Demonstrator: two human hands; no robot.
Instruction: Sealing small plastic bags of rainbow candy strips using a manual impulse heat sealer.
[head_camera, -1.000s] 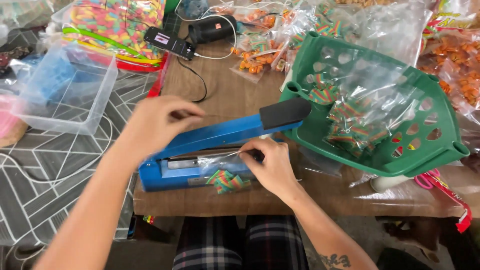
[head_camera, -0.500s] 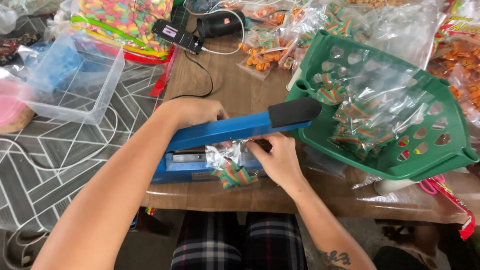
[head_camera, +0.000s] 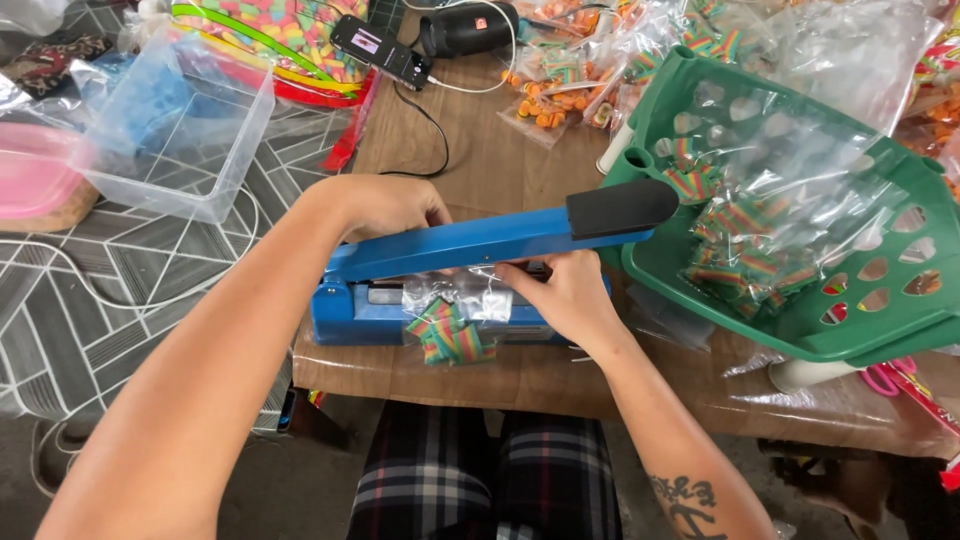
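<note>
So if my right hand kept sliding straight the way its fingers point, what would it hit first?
Probably the clear candy bag lying across the blue sealer; the right hand points left along the sealer and its fingertips are already at the bag.
</note>
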